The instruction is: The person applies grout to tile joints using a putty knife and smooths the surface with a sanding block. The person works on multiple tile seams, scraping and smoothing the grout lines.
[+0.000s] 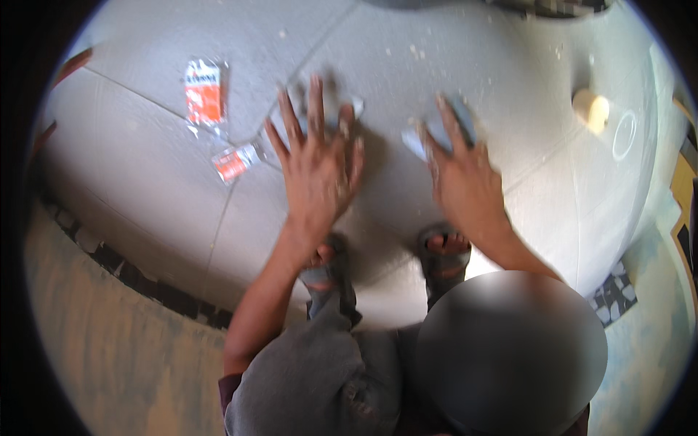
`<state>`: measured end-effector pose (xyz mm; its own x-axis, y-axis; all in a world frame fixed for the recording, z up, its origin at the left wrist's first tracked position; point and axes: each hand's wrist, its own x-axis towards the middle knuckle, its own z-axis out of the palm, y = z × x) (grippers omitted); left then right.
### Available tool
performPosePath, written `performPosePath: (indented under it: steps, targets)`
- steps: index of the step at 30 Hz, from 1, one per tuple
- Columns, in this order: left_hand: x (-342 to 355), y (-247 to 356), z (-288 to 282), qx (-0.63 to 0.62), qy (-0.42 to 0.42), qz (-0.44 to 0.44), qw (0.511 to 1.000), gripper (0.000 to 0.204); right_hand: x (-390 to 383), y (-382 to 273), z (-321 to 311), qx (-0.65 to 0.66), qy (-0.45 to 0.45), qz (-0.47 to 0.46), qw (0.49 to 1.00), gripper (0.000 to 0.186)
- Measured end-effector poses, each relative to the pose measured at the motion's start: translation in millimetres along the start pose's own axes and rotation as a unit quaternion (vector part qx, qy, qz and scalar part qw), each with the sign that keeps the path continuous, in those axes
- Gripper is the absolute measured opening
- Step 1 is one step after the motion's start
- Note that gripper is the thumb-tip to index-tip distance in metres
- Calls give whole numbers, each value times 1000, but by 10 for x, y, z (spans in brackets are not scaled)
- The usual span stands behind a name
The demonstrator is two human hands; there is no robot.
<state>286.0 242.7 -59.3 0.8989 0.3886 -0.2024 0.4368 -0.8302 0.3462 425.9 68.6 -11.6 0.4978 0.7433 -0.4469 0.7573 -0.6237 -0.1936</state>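
Note:
My left hand (318, 171) is over the grey tiled floor, its fingers spread and pale residue on the skin. Beyond its fingertips, a small whitish piece (358, 107) shows in part beside a dark smudge or shadow. My right hand (471, 182) reaches down to its right, fingers bent over a pale bluish flat piece (414, 143) that shows on both sides of them. Blur hides what kind of piece it is. Left of my left hand lie a larger orange-and-white plastic packet (204, 94) and a smaller orange-and-white packet (234, 163).
A cream cylinder (592, 110) is at the right, near a pale ring (624, 136) on the floor. Light crumbs (416, 52) dot the far tiles. My sandalled feet (445, 251) stand below my hands. A dark patterned border (138, 280) curves along the left.

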Motion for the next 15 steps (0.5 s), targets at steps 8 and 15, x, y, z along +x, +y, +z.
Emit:
performPosePath:
  steps: [8, 15]
  targets:
    - [143, -44, 43, -3, 4, 18, 1000, 52, 211, -114, -165, 33, -89, 29, 995, 52]
    - [-33, 6, 33, -2, -17, 9, 1000, 53, -36, -37, -46, 41, -68, 8, 997, 51]
